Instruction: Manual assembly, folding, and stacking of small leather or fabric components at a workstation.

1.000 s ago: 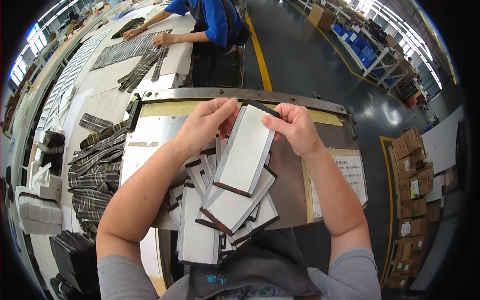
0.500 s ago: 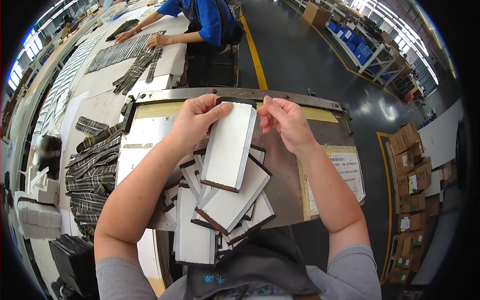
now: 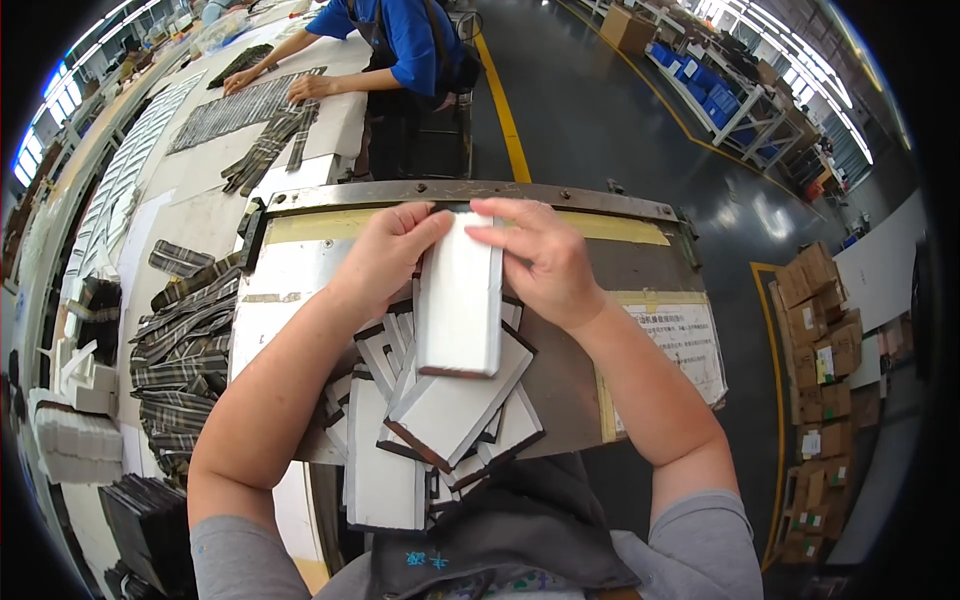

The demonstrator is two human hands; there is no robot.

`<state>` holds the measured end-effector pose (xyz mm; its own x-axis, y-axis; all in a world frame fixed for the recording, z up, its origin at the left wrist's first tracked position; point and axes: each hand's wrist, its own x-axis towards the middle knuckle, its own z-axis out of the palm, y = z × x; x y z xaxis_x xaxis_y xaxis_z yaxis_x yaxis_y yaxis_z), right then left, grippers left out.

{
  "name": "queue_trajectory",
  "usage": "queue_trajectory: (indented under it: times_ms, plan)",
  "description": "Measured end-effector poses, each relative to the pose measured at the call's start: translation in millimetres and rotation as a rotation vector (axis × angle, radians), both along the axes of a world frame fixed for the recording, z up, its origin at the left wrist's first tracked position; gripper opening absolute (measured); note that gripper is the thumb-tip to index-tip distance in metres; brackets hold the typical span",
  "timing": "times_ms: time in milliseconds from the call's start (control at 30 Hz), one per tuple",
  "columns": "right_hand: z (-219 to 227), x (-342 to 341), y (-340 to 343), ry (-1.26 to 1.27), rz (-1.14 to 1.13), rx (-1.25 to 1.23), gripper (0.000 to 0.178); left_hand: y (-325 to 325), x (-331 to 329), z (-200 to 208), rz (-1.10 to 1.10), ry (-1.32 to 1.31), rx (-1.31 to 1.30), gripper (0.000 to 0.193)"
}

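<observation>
Upright before me is a flat white panel (image 3: 458, 300) with grey side strips and a dark lower edge. My left hand (image 3: 392, 248) pinches its upper left corner, thumb on the white face. At the upper right corner my right hand (image 3: 545, 258) grips it too, with the index finger along the top edge and another finger over the face. Below lies a loose pile of similar white panels (image 3: 455, 412) with dark edges, overlapping at different angles on a metal-topped table (image 3: 565, 385) and reaching past its near edge.
Plaid fabric strips (image 3: 180, 350) are heaped to the left, with stacked white pieces (image 3: 75, 440) and dark panels (image 3: 145, 520) nearer. Across the long table, a person in blue (image 3: 405, 50) handles plaid cloth (image 3: 235, 110). Cardboard boxes (image 3: 825, 390) stand at the right.
My right hand has come in from beside the panel and taken hold of its upper right corner. The panel has turned from a slant to nearly straight.
</observation>
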<state>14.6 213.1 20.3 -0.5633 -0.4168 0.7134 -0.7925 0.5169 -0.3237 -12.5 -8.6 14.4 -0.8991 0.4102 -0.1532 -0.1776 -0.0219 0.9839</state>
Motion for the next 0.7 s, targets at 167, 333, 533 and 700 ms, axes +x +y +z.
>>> queue_trajectory:
  times_ms: [167,333,533,700]
  plan:
    - [-34,-25,8,-0.236,-0.114,0.014,0.036,-4,-12,-9,0.125,0.876,-0.382,0.038]
    - [-30,-19,6,-0.137,-0.187,0.196,0.033,-3,-2,-11,-0.076,1.108,-0.887,0.036]
    - [-25,-6,10,-0.224,-0.089,0.317,0.04,-1,5,-11,-0.07,1.102,-0.975,0.036]
    - [-33,-16,7,-0.215,-0.103,0.303,0.047,-1,-2,-19,-0.013,1.113,-0.976,0.036]
